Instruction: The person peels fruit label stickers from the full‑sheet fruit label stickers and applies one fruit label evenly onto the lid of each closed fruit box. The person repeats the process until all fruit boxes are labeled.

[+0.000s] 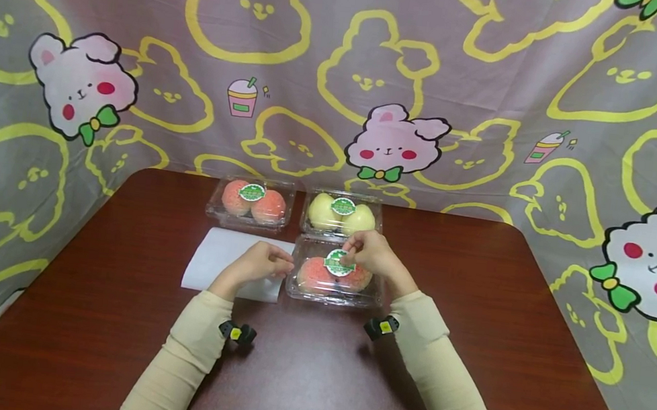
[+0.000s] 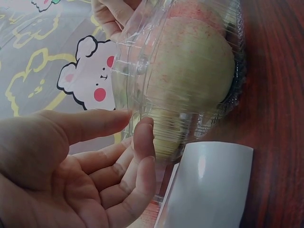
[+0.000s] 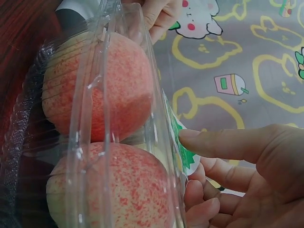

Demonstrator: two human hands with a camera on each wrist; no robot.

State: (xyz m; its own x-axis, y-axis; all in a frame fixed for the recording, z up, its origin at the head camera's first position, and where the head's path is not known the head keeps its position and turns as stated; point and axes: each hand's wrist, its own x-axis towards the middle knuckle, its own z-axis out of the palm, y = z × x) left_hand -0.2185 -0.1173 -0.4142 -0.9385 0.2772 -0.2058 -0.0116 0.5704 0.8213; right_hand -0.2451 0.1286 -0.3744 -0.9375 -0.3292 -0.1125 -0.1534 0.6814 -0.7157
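Note:
A clear plastic clamshell box (image 1: pixel 292 285) with two red-speckled peaches (image 3: pixel 114 185) stands in front of me. On its lid is a round green-and-white sticker (image 1: pixel 332 270). My right hand (image 1: pixel 373 251) pinches the sticker's edge with thumb (image 3: pixel 223 142) and forefinger; in the right wrist view that edge stands out from the lid. At the box's left side is my left hand (image 1: pixel 261 261), thumb and fingertips close to the lid's corner, the other fingers loosely bent. Beneath the left hand lies a white sheet (image 1: pixel 219 253), its edge curling up in the left wrist view.
Behind stand two more clear boxes with round stickers: one with peaches (image 1: pixel 268 207) at the left, one with pale yellow-green fruits (image 1: pixel 359 219) at the right. A brown wooden table (image 1: pixel 466 275) carries everything. A patterned curtain (image 1: pixel 312 27) rises at the back and sides.

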